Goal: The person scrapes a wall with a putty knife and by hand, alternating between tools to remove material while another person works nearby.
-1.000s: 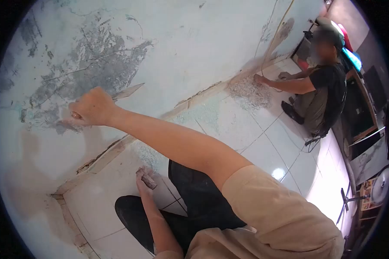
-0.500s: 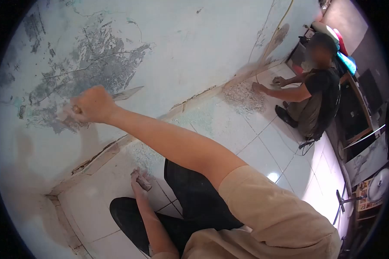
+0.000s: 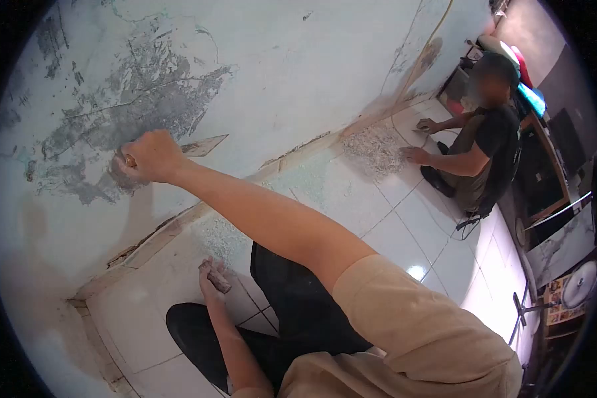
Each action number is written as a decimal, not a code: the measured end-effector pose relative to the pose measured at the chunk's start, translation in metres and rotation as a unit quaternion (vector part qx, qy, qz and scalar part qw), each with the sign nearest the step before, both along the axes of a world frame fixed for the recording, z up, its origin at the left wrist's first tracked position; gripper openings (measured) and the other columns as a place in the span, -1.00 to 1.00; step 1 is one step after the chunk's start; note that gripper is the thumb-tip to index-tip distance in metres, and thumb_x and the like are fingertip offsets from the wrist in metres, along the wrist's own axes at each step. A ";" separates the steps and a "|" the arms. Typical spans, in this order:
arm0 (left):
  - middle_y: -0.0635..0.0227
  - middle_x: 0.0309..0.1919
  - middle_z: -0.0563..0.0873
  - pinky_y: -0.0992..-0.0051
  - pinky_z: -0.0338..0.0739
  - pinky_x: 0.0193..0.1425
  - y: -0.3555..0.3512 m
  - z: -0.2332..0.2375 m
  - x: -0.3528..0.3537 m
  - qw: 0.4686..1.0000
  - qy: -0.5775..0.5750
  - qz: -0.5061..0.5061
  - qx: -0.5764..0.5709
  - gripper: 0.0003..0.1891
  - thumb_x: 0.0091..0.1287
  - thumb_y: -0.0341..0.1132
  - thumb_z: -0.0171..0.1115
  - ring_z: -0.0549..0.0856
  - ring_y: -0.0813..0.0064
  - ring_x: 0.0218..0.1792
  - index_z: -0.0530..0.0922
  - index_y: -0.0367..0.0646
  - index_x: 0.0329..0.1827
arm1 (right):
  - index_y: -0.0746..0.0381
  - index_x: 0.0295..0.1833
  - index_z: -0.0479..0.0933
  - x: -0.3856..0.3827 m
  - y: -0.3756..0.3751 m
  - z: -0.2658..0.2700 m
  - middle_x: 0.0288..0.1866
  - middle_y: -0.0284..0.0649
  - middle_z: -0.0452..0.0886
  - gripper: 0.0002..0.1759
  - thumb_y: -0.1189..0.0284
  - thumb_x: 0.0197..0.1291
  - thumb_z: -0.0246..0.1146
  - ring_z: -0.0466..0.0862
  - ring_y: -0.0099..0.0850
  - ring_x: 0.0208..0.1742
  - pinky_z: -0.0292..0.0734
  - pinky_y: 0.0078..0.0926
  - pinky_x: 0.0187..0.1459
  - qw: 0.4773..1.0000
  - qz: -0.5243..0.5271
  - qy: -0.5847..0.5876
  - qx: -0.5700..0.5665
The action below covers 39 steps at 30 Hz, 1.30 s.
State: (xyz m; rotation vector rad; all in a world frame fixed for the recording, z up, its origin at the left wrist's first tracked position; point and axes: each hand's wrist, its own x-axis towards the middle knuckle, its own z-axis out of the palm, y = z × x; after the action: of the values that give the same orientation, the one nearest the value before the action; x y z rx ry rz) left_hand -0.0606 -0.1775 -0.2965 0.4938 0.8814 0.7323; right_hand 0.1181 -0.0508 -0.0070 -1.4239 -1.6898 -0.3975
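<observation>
My right hand (image 3: 154,156) is closed around the round handle of a scraper (image 3: 206,145), held against the wall. Its flat, pointed-looking blade sticks out to the right of my fist, near a patch of grey bare plaster (image 3: 169,99) where the paint has come away. Low by my left knee, my left hand (image 3: 209,282) has its fingers curled round a dusty brownish block (image 3: 219,279), just over the tiled floor. I cannot make out what the block is made of.
Paint flakes (image 3: 222,239) lie along the wall's foot, by a broken skirting edge (image 3: 159,239). Farther right, a person (image 3: 487,139) in dark clothes squats beside a rubble heap (image 3: 373,151). A yellowish cable (image 3: 420,60) hangs down the wall. A fan (image 3: 580,285) stands at the far right.
My right hand and the scraper have shifted slightly to the right along the wall. My left hand stays put. The other person's nearer hand has moved down and right, off the rubble's top.
</observation>
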 end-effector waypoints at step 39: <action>0.29 0.29 0.37 0.17 0.34 0.20 -0.002 0.011 0.004 1.000 0.013 0.018 -0.010 -0.38 0.23 -0.24 0.06 0.48 0.15 0.15 0.15 -0.16 0.36 | 0.12 -0.59 0.57 0.000 -0.001 -0.002 -0.69 -0.18 0.55 -0.76 0.24 -0.01 0.21 0.60 -0.16 -0.58 0.52 -0.23 -0.45 1.000 -0.002 0.004 -0.006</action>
State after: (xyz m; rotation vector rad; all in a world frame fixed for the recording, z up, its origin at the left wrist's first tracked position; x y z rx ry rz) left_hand -0.0562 -0.1793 -0.2856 0.4714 0.9224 0.7518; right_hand 0.1184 -0.0516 -0.0091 -1.4357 -1.6860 -0.3851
